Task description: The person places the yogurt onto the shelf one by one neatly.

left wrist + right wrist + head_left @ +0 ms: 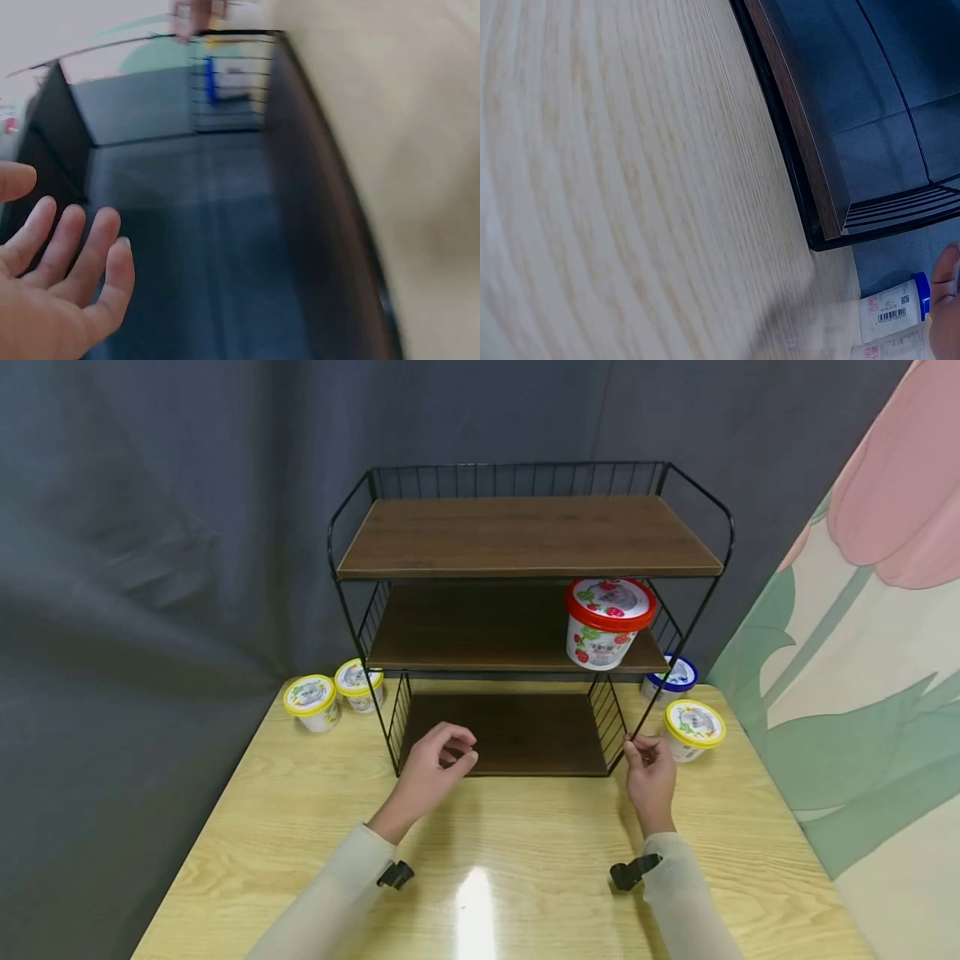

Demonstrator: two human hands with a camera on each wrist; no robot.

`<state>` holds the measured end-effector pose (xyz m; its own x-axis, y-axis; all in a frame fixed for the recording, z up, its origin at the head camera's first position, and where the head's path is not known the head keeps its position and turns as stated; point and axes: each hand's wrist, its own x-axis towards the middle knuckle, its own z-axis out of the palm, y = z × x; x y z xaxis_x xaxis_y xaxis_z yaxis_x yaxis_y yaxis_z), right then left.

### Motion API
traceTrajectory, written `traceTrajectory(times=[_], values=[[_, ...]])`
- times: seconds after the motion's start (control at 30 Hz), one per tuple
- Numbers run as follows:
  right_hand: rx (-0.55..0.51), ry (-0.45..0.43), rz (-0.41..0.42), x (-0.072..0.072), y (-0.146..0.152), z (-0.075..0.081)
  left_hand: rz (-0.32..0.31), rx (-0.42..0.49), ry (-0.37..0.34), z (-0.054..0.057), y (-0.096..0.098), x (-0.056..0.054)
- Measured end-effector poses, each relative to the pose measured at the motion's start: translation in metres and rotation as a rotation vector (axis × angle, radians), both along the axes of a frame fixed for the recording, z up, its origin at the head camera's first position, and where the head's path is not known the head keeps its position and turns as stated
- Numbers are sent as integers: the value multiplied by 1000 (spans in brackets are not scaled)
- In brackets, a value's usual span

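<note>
A three-tier shelf rack (525, 537) with brown boards and a black wire frame stands on the table. My right hand (651, 781) pinches its right front post near the bottom; in the right wrist view, only part of that hand (946, 307) shows at the edge. My left hand (431, 768) hovers in front of the bottom board, fingers loosely bent and holding nothing. The left wrist view shows this hand (64, 289) with its fingers apart. On the middle board, at the right, sits a large white tub with a red lid (609, 625).
Two yellow-lidded tubs, one in front (311, 702) and one behind (360, 683), stand left of the rack. At its right are a blue-lidded tub (677, 675) and another yellow-lidded tub (694, 727). A dark curtain (480, 410) hangs behind the wooden table (525, 852).
</note>
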<state>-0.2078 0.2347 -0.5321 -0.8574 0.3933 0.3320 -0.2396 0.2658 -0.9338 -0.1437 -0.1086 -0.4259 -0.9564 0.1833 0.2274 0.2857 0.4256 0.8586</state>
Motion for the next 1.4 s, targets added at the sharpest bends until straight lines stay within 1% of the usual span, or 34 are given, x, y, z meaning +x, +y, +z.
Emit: traceTrajectory(times=[0.1, 0.17, 0.23, 0.3, 0.37, 0.5, 0.6, 0.7, 0.77, 0.8, 0.87, 0.97, 1.0, 1.03, 1.13, 1.2, 1.23, 1.27, 1.33, 1.4], values=[[2, -10, -6, 0, 1, 3, -14, -60, -45, -19, -12, 2], [0, -7, 4, 3, -1, 9, -10, -117, -52, -31, -21, 3], [5, -2, 10, 7, -3, 17, 1, -178, -60, -40, -31, 3], [6, 6, 15, 12, -5, 26, 19, -227, -50, -48, -41, 2], [24, 7, 12, 17, -6, 33, 47, -255, -42, -54, -53, 0], [36, -6, 2, 20, -7, 37, 118, -272, -16, -66, -81, -10], [35, -3, 8, 20, -7, 36, 151, -247, 19, -76, -103, -16], [35, -2, 23, 19, -7, 34, 174, -211, 47, -82, -123, -19], [37, 7, 28, 19, -8, 33, 203, -209, 60, -85, -134, -22], [34, 10, 29, 18, -8, 33, 232, -217, 61, -85, -139, -24], [38, 19, 22, 18, -9, 34, 315, -241, 51, -87, -148, -29], [35, 23, 15, 18, -8, 35, 477, -251, 8, -89, -163, -40], [31, 30, 16, 15, -7, 30, 533, -240, -16, -91, -168, -44], [30, 30, 18, 15, -6, 29, 581, -228, -46, -94, -175, -47], [17, 30, 21, 8, -2, 14, 702, -207, -124, -104, -192, -52], [13, 23, 20, 2, 1, 4, 772, -219, -161, -110, -200, -53], [21, 14, 17, 3, 1, 4, 800, -233, -170, -113, -203, -54], [21, 10, 13, 0, 3, 0, 832, -244, -174, -114, -204, -55], [31, 3, 10, 0, 3, -2, 886, -257, -184, -117, -207, -59], [35, 1, 5, 0, 3, -2, 915, -261, -202, -117, -209, -63]])
